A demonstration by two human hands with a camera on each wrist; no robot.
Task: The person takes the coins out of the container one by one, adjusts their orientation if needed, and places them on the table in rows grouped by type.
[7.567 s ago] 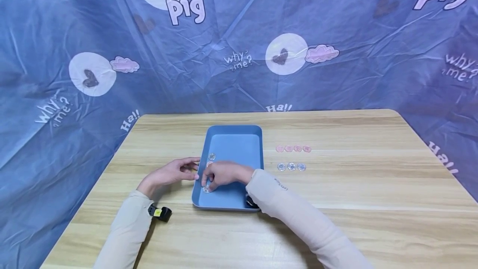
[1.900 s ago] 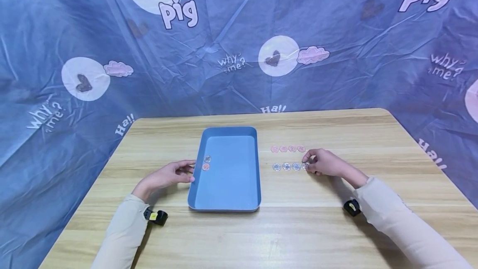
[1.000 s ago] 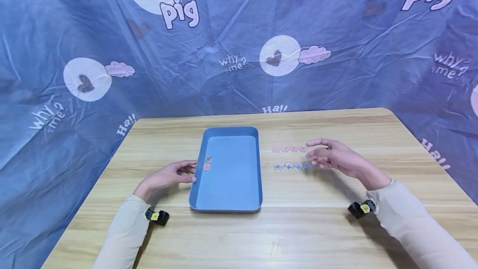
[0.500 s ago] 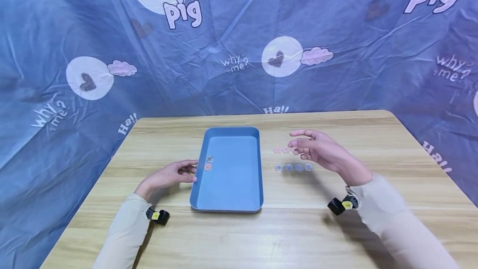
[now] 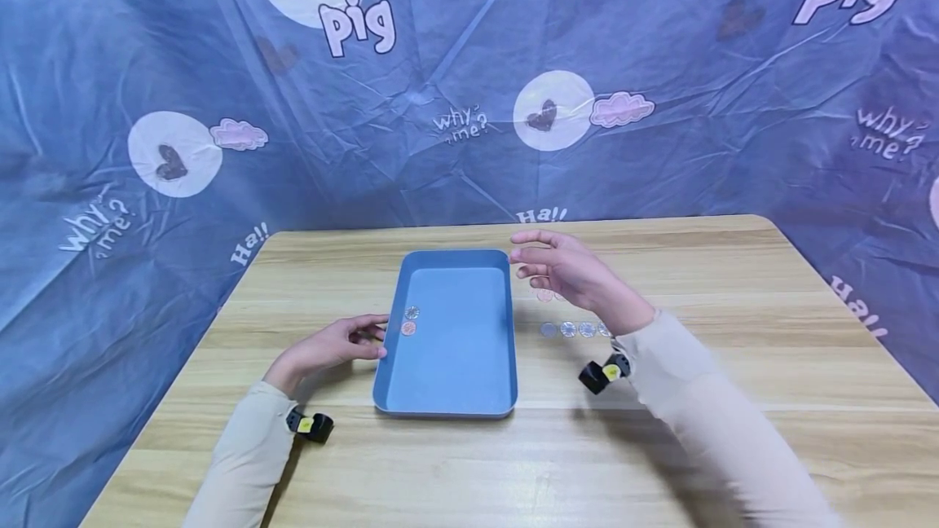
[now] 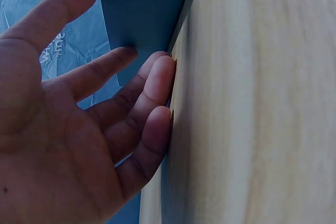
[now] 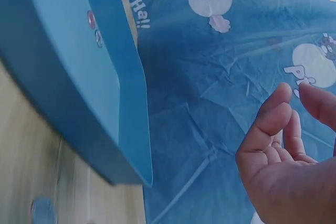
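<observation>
A blue tray [image 5: 455, 341] lies on the wooden table, holding one silver-coloured coin [image 5: 412, 312] and one pinkish coin [image 5: 408, 328] near its left wall. My left hand [image 5: 330, 349] touches that left side, fingers loosely bent; the left wrist view shows fingertips against the tray wall [image 6: 142, 14]. Raised by the tray's far right corner, my right hand [image 5: 568, 271] is empty, its fingers relaxed and apart. Under it, a row of pinkish coins [image 5: 544, 297] is partly hidden. Nearer me runs a row of silver-coloured coins [image 5: 568, 330], its right end by the sleeve.
The wooden table [image 5: 455, 471] extends around the tray on all sides. Behind it hangs a blue printed cloth [image 5: 440, 161]. Each wrist carries a small black camera [image 5: 594, 377].
My right hand took a silver-coloured coin from the tray, set it at the right end of the silver row and let go. It has since moved left toward the tray. My left hand stayed.
</observation>
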